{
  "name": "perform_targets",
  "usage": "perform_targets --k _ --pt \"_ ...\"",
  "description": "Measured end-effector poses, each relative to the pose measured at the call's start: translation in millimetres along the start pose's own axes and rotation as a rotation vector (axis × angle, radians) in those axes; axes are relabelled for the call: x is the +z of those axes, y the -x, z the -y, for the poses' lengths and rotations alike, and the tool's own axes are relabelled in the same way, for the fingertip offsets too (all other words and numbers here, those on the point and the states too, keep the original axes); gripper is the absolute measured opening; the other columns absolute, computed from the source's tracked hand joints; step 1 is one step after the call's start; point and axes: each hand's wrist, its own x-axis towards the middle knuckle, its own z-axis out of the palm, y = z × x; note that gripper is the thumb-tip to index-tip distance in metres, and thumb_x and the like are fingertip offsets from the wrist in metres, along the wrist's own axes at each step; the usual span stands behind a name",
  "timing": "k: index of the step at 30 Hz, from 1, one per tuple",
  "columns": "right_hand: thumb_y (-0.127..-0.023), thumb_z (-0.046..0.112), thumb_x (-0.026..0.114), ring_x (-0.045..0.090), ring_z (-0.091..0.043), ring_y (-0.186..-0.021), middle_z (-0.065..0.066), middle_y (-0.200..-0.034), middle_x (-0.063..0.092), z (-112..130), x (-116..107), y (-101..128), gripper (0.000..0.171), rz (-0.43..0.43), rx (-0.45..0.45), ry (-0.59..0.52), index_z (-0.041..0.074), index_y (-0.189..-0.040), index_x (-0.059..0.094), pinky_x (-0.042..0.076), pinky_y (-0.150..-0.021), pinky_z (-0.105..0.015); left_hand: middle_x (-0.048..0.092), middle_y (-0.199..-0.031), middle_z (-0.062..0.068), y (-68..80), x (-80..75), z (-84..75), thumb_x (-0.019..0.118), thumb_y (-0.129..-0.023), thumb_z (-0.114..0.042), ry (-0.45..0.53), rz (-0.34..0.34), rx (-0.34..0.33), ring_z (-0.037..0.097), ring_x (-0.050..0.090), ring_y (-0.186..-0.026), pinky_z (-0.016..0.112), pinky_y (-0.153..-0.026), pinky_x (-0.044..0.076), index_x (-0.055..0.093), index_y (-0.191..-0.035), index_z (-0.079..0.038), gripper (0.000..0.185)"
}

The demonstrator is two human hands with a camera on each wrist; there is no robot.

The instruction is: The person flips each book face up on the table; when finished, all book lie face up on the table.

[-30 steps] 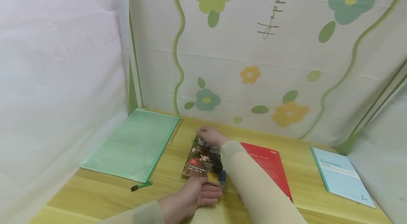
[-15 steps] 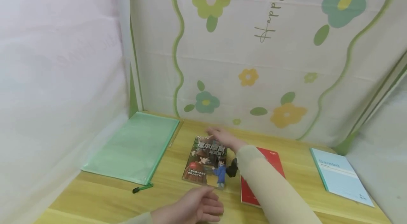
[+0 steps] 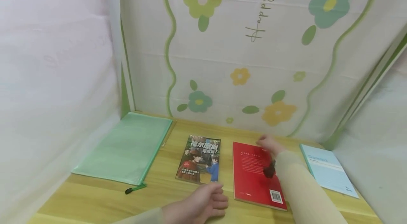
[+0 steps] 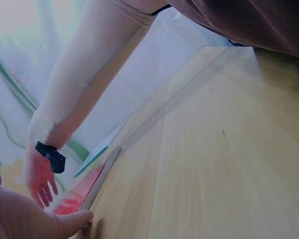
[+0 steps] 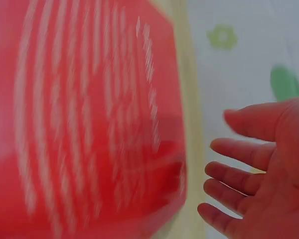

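Observation:
In the head view a paperback with a cartoon cover (image 3: 199, 160) lies flat near the middle of the table. My left hand (image 3: 200, 204) is just in front of its lower edge, fingers loosely bent and holding nothing; whether the thumb touches the cover I cannot tell. To the right lies a red book (image 3: 252, 178), barcode side up. Over its far right corner hovers my right hand (image 3: 269, 145), a dark wrist camera (image 3: 269, 170) below it. The right wrist view shows that hand's spread fingers (image 5: 234, 196) beyond the book's edge, apart from it.
A green zip pouch (image 3: 124, 148) with a dark-tipped zipper pull lies at the left, a thin ruler-like strip (image 3: 168, 134) along its right side. At the right is a pale blue notebook (image 3: 329, 171). Fabric walls (image 3: 216, 51) enclose the table's back and sides.
My right hand has left the cartoon-covered paperback and moved right to the red book's far corner. The left hand let go of the paperback's near edge and stays close by.

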Motion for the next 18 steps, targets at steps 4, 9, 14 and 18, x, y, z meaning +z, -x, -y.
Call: perform_targets --k 4,9,14,18 --pt "-0.088 0.009 0.066 0.055 -0.048 -0.108 -0.031 -0.112 0.060 -25 -8 10 0.041 0.015 0.097 0.062 -0.017 -0.118 0.055 0.045 -0.093 -0.060 0.033 -0.133 0.051 -3.5 7.2 1.2 0.048 -0.101 -0.033 0.004 -0.004 -0.003 0.061 0.035 -0.127 0.067 -0.104 0.032 0.015 -0.135 0.031 0.080" --pt "-0.086 0.010 0.071 0.056 -0.043 -0.105 -0.024 -0.110 0.062 -41 -13 16 0.041 0.033 0.144 0.083 -0.010 -0.120 0.059 0.045 -0.090 -0.062 0.031 -0.133 0.053 -7.8 13.7 2.8 0.048 -0.100 -0.031 0.020 -0.018 0.014 0.062 0.033 -0.127 0.068 -0.104 0.031 0.013 -0.135 0.032 0.080" --pt "-0.086 0.011 0.073 0.056 -0.039 -0.101 -0.018 -0.105 0.063 -43 -15 20 0.037 0.045 0.142 0.089 -0.006 -0.117 0.062 0.048 -0.087 -0.058 0.029 -0.133 0.054 -12.3 18.6 5.4 0.047 -0.101 -0.030 0.036 -0.040 0.024 0.063 0.030 -0.128 0.070 -0.103 0.030 0.012 -0.135 0.032 0.079" --pt "-0.086 0.011 0.073 0.055 -0.038 -0.101 -0.016 -0.105 0.062 -38 -14 24 0.038 0.053 0.177 0.097 -0.005 -0.118 0.060 0.048 -0.086 -0.057 0.025 -0.136 0.053 -15.6 23.8 6.0 0.049 -0.100 -0.032 0.047 -0.061 0.026 0.064 0.025 -0.130 0.071 -0.104 0.027 0.013 -0.136 0.031 0.081"
